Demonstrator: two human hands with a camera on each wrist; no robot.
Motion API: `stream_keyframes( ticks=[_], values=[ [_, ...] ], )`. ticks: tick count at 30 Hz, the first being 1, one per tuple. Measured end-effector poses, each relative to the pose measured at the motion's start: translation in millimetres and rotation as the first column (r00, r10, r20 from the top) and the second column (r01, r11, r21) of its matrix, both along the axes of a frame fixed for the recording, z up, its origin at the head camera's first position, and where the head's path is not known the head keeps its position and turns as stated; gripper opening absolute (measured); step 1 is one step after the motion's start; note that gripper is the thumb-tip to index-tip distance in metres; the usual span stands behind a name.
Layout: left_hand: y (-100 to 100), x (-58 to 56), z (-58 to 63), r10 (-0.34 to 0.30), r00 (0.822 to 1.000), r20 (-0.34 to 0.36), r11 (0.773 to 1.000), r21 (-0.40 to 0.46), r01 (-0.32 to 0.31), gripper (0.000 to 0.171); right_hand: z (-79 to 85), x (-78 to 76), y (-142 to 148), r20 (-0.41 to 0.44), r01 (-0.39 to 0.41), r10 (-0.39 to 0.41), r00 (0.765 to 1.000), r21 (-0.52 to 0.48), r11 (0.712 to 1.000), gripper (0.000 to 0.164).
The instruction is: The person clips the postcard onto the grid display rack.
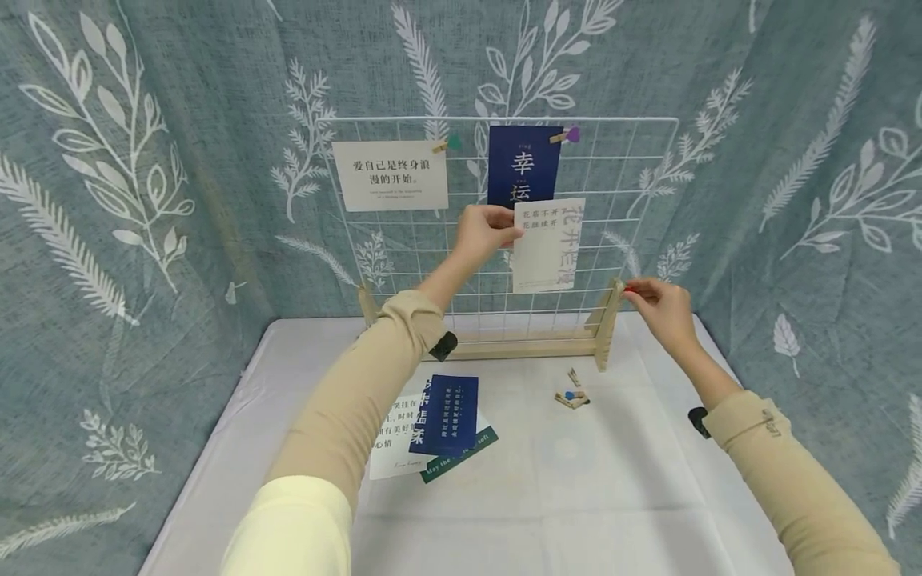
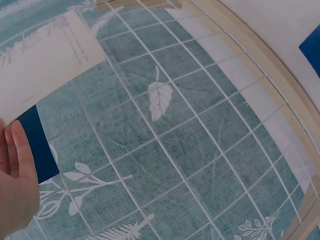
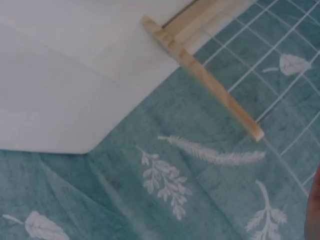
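My left hand [image 1: 481, 232] pinches a white card with Chinese text [image 1: 543, 260] by its left edge. The card stands upright before the white wire grid [image 1: 461, 308] and overlaps the bottom of a blue card [image 1: 520, 156]. In the left wrist view, the fingers [image 2: 22, 145] grip the edge of that white card [image 2: 55, 60]. Beside the right wooden post [image 1: 608, 320], my right hand [image 1: 661, 308] pinches a small clothespin with a red end [image 1: 630, 290], mostly hidden by the fingertips. Only a sliver of the right hand [image 3: 313, 210] enters the right wrist view.
A green-ended clothespin [image 1: 441, 146] holds a white card [image 1: 389, 188] on the grid; a purple-ended one [image 1: 565, 135] holds the blue card. Several clothespins [image 1: 572, 400] lie on the white-covered table [image 1: 576, 496]. Left of them, blue [image 1: 450, 416], white [image 1: 392, 464] and green [image 1: 461, 454] cards overlap.
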State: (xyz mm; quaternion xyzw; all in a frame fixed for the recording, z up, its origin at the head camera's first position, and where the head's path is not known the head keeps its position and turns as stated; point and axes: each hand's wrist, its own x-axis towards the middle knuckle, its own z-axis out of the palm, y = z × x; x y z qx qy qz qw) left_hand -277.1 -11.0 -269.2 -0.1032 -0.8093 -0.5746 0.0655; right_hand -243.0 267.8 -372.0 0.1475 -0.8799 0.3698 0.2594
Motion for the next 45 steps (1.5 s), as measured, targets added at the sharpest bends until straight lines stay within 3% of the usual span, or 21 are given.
stream_keyframes(
  ticks=[8,18,25,35,40,45],
  values=[
    [6.5,-5.0,-0.7,0.023,1.000,-0.003,0.999,0.025,-0.023,0.022,23.1,-11.7,9.4,0.011,-0.027,0.026,1.000,0.059,0.998,0.024],
    [18.7,-8.6,0.8,0.025,1.000,-0.004,0.998,0.066,-0.025,0.023,45.4,-21.2,10.3,-0.009,0.035,-0.034,0.999,0.055,0.998,0.024],
    [26.1,-13.9,7.3,0.048,0.999,-0.013,0.997,0.063,-0.047,0.024,65.4,-28.4,8.6,-0.036,0.033,-0.032,0.999,0.022,0.999,0.023],
    [41.6,-16.3,20.4,0.064,0.996,-0.070,0.998,0.029,-0.062,0.019,101.4,-36.3,11.4,-0.047,0.099,-0.102,0.994,-0.064,0.993,0.022],
    [50.7,-17.7,27.9,0.085,0.994,-0.073,0.996,0.017,-0.084,0.018,117.7,-37.9,12.7,-0.072,0.118,-0.122,0.990,-0.058,0.991,0.024],
    [56.9,-18.2,26.6,0.093,0.991,-0.091,0.995,0.038,-0.090,0.018,129.3,-37.2,12.0,-0.059,0.126,-0.128,0.990,-0.037,0.991,0.025]
  ],
)
